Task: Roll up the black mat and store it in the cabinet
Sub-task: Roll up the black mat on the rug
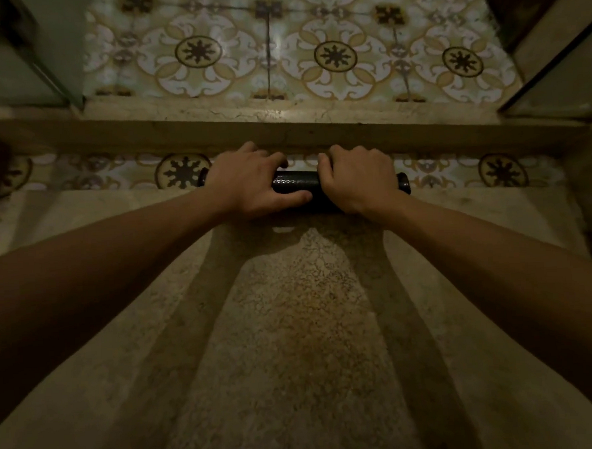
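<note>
The black mat point(296, 185) lies on the floor as a tight roll, running left to right just in front of a raised stone step point(282, 129). My left hand point(251, 182) is curled over the roll's left part, thumb along its near side. My right hand point(355, 180) grips the right part, fingers wrapped over the top. Only the middle of the roll and its two ends show between and beside my hands. No cabinet can be made out for certain.
Speckled stone floor point(293, 327) stretches from me to the roll. Patterned tiles point(265, 54) lie beyond the step. A glass-fronted panel point(22, 60) stands at the far left and another glass panel point(561, 73) at the far right.
</note>
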`<act>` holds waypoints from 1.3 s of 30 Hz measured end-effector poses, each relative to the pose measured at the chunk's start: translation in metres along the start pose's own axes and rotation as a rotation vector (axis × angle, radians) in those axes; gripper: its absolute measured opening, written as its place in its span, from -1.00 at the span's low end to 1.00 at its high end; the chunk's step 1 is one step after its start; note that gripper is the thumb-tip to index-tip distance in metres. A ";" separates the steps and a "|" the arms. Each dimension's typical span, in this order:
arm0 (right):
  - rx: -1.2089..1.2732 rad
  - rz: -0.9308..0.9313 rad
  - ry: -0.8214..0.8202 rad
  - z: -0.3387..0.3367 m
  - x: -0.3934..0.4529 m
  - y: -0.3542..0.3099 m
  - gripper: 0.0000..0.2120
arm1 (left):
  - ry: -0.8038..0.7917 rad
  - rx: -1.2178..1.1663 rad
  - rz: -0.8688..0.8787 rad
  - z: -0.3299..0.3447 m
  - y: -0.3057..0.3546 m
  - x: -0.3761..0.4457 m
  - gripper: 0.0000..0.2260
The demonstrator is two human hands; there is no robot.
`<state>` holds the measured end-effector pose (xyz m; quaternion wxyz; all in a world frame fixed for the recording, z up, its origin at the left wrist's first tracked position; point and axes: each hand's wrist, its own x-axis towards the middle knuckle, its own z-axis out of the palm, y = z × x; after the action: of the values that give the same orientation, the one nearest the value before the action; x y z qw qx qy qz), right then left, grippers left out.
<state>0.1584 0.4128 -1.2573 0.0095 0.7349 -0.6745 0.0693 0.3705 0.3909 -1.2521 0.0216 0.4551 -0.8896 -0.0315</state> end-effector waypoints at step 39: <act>-0.069 -0.424 -0.348 -0.134 -0.081 -0.022 -0.39 | -0.192 0.025 0.066 -0.109 0.036 -0.091 -0.36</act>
<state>0.1613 0.5093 -1.1318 -0.0673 0.8597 -0.4993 -0.0844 0.4021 0.4815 -1.1420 -0.0684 0.4206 -0.9025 -0.0630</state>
